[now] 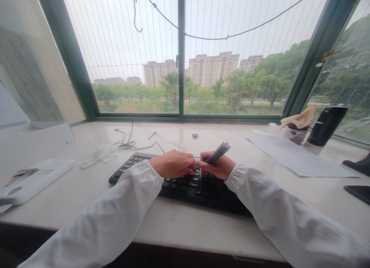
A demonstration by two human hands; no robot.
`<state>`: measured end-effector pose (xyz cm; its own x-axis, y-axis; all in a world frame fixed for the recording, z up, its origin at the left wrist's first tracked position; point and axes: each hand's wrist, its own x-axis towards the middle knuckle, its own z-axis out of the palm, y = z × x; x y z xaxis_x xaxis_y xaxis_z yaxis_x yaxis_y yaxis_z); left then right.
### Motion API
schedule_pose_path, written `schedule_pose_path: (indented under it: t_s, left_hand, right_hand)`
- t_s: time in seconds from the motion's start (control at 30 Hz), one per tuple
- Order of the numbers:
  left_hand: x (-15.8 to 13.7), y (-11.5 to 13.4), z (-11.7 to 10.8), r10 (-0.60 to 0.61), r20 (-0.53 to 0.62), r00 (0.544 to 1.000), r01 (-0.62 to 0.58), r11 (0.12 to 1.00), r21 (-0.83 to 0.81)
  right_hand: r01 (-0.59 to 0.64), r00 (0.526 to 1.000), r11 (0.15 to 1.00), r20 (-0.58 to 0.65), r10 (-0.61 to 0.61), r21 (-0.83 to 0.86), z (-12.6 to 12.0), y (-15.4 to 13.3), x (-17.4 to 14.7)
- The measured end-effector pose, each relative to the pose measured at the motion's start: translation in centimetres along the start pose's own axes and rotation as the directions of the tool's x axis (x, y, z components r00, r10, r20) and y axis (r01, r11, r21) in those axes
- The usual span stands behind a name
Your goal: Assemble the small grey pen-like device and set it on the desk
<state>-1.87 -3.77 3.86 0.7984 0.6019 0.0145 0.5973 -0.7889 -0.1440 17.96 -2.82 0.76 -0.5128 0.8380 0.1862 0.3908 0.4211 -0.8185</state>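
A black keyboard (185, 183) lies on the white sill in front of me, slightly slanted. My left hand (175, 163) rests over its middle with fingers curled and pressed together at the keys; whatever they pinch is hidden. Close beside it, my right hand (219, 166) is closed around a dark grey pen-like tool (219, 152), whose thick upper end points up and to the right. The tool's lower end is covered by my fingers. Both sets of fingertips nearly meet above the keys. Small dark pieces (195, 136), perhaps keycaps, sit behind the keyboard.
A cable (127, 144) and a small blue strip (152, 135) lie behind the keyboard. Left are a clear plastic wrapper (101, 155), a white box (34, 144) and keys (21, 173). At right are paper (297, 156), a black cylinder (327, 125) and a phone (358, 193).
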Motion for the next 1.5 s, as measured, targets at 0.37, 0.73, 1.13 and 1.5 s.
schedule_pose_path:
  t_s: [0.37,0.73,1.13,1.5]
  left_hand:
    - [-0.08,-0.14,0.03,0.027,-0.066,0.997,-0.023,0.998,0.050]
    - [-0.17,-0.25,0.04,0.049,-0.091,0.995,-0.045,0.998,0.047]
    - [-0.03,-0.51,0.40,0.030,-0.088,0.996,-0.030,1.000,0.007]
    - [0.02,-0.06,0.11,-0.003,-0.028,1.000,0.003,1.000,-0.012]
  right_hand:
    - [0.062,0.998,0.997,0.008,-0.062,-0.041,-0.17,0.56,0.05]
    - [0.106,0.994,0.988,0.014,-0.106,-0.109,-0.05,0.27,-0.30]
    - [0.175,0.984,0.961,0.058,-0.166,-0.215,-0.32,0.31,-0.29]
    - [0.262,0.962,0.894,0.023,-0.272,-0.363,0.14,0.68,-0.05]
